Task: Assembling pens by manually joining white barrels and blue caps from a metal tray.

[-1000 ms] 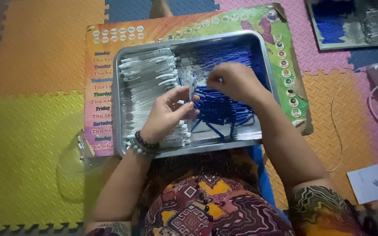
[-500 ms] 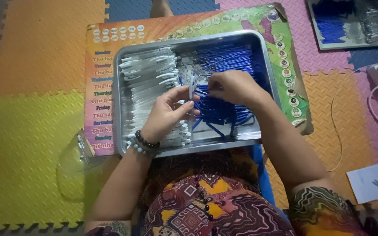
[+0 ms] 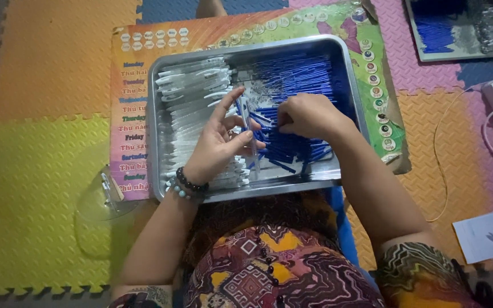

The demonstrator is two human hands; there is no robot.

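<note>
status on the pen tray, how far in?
Done: white pens stacked across the left part of the metal tray. In hand: left hand holds a pen piece upright; right hand reaches into the blue parts. Left: that blue pile still fills the right part.

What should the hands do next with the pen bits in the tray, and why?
Probably the right hand should lift one blue refill from the pile and bring it to the left hand. The left hand already holds a thin pen part upright between its fingers, while the right hand's fingers are down among the blue pieces in the metal tray. White pen barrels lie stacked at the left.
</note>
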